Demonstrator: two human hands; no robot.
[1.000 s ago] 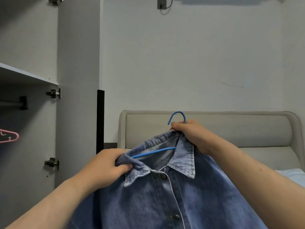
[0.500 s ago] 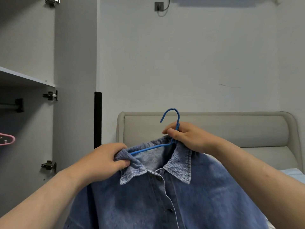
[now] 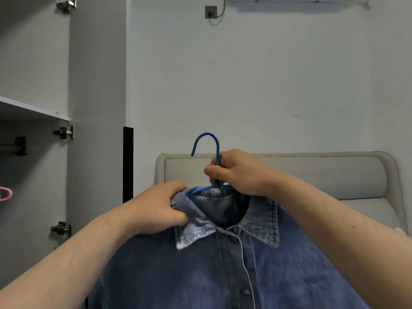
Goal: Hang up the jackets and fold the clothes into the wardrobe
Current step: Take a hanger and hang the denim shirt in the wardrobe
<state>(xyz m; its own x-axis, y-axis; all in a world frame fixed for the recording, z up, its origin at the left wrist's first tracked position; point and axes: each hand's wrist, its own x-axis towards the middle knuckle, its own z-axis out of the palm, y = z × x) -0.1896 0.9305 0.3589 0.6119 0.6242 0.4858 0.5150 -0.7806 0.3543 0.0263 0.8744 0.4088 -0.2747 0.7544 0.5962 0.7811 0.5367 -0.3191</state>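
Note:
A blue denim jacket [image 3: 223, 270] hangs in front of me, buttoned, its collar facing up. A blue hanger [image 3: 208, 143] sits inside the collar with its hook standing upright above it. My right hand [image 3: 239, 172] grips the hanger's neck just below the hook. My left hand [image 3: 160, 206] grips the left side of the collar, bunching the cloth over the hanger's arm. The open wardrobe [image 3: 33, 112] stands at the left, with a rail [image 3: 9, 148] under its shelf.
A pink hanger [image 3: 5, 194] shows at the left edge inside the wardrobe. The wardrobe door [image 3: 98, 108] stands open between me and the wall. A beige bed headboard [image 3: 323, 172] runs behind the jacket. A dark strip [image 3: 128, 163] stands beside the door.
The hanger's hook has risen clear of my right hand, which shifted from the collar to the hanger's neck. The collar has opened wider, and the jacket sits a little further left.

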